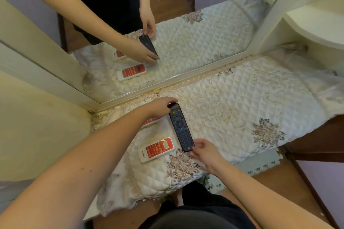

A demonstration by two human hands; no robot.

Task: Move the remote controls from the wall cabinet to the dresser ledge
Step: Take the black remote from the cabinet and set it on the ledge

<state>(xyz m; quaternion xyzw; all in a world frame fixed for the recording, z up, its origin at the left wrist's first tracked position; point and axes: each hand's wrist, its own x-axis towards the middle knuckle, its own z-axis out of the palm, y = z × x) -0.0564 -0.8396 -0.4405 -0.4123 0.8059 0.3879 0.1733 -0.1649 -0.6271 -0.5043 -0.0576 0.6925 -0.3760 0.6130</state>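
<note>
A long black remote (180, 128) lies on the dresser ledge, which is covered by a quilted cream cloth (242, 109). My left hand (160, 107) grips its far end near the mirror. My right hand (203, 152) pinches its near end. A white remote with a red face (158, 149) rests on the cloth just left of the black one. Another red and white remote (151, 121) is mostly hidden under my left wrist.
A framed mirror (167, 78) stands along the back of the ledge and reflects my arms and the remotes. A cream cabinet side (37, 126) rises at the left. A rounded white shelf (316, 24) is at the right. Wooden floor lies below.
</note>
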